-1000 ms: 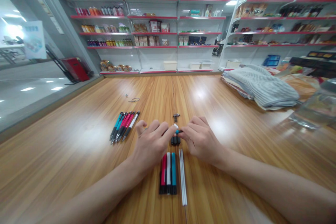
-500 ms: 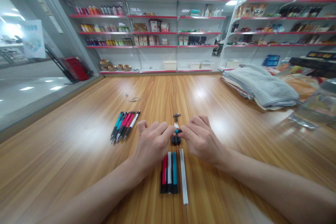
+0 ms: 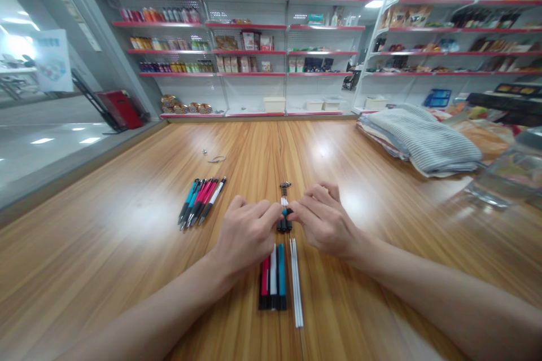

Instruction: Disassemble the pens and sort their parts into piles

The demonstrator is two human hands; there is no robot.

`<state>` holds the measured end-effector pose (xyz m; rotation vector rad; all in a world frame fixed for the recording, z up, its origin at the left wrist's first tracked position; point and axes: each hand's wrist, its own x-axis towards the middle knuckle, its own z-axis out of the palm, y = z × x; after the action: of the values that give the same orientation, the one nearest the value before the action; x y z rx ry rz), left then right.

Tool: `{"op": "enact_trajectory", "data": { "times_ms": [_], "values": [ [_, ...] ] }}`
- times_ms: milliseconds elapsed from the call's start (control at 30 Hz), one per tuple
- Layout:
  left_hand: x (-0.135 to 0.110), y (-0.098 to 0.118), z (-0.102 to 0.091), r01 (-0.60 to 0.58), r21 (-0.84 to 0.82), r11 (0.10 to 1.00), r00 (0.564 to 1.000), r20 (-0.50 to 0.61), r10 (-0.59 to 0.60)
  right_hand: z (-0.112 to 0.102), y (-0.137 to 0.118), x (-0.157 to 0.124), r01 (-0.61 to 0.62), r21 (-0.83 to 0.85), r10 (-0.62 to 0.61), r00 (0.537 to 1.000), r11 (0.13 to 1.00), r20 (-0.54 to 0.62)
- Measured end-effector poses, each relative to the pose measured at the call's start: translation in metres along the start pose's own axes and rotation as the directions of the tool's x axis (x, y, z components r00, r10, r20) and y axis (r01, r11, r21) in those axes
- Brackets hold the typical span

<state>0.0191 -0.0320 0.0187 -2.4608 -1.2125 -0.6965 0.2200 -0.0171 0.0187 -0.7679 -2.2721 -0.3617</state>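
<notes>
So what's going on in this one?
Someone is working with bare hands at a wooden table. The left hand and right hand meet at a small teal-and-black pen part, pinching it. Nearer the person lie coloured pen barrels and thin white refills; whole pens sit to the left.

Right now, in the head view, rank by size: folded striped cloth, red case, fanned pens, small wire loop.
Largest: folded striped cloth. Then red case and fanned pens, too alike to rank. Smallest: small wire loop.
</notes>
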Motion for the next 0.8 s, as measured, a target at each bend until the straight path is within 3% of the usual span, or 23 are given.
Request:
{"op": "enact_trajectory", "data": {
  "times_ms": [233, 467, 800],
  "values": [
    [-0.002, -0.003, -0.005, -0.028, 0.092, 0.995, 0.996, -0.082, 0.035, 0.006, 0.005, -0.003, -0.12, 0.11, 0.108, 0.988, 0.987, 0.108],
    [0.002, -0.008, 0.003, -0.053, 0.036, 0.998, 0.997, 0.065, 0.051, 0.009, 0.002, -0.001, -0.146, 0.015, 0.144, 0.986, 0.989, 0.08],
    [-0.004, -0.004, 0.005, 0.1, -0.063, 0.993, 0.989, 0.116, -0.092, 0.002, -0.002, 0.001, -0.059, -0.132, 0.07, 0.994, 0.989, 0.084]
  ]
}}
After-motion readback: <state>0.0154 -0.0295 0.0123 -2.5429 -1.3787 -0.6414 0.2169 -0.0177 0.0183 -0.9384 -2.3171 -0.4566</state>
